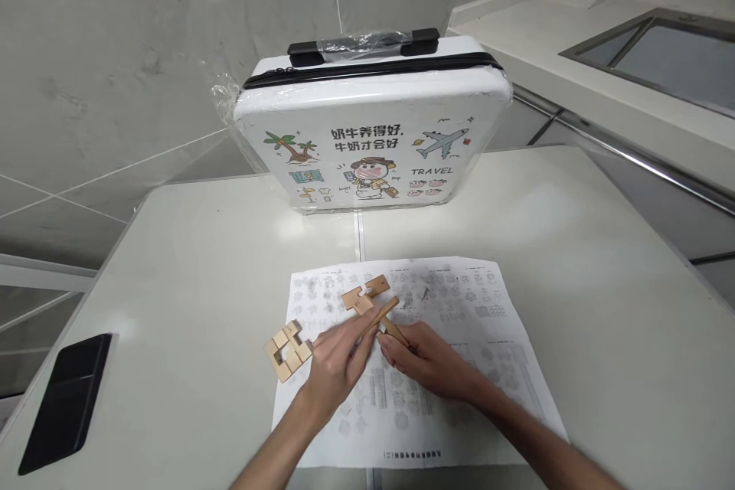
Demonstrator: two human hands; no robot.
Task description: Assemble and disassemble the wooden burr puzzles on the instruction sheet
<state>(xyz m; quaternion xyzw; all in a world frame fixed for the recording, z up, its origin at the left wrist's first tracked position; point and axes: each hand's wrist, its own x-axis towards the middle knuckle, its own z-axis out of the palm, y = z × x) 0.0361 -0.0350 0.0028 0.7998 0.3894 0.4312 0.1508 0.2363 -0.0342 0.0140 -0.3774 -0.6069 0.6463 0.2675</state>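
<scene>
My left hand [338,352] is closed around flat wooden puzzle pieces [389,308] above a printed sheet. From the right, my right hand [422,358] pinches a wooden piece [395,332] that meets or crosses the ones in my left hand. Just beyond my left fingertips is a notched wooden piece [377,285], and I cannot tell if it is held or lying on the paper. A blocky wooden piece group with a square gap [288,351] rests at the left edge of the instruction sheet [459,291], which is covered in small grey diagrams.
A white suitcase [379,103] in clear plastic, printed with cartoons, stands at the back of the pale table [189,268]. A black phone-like object [66,402] lies at the far left. A counter with a sink [660,53] is at the back right.
</scene>
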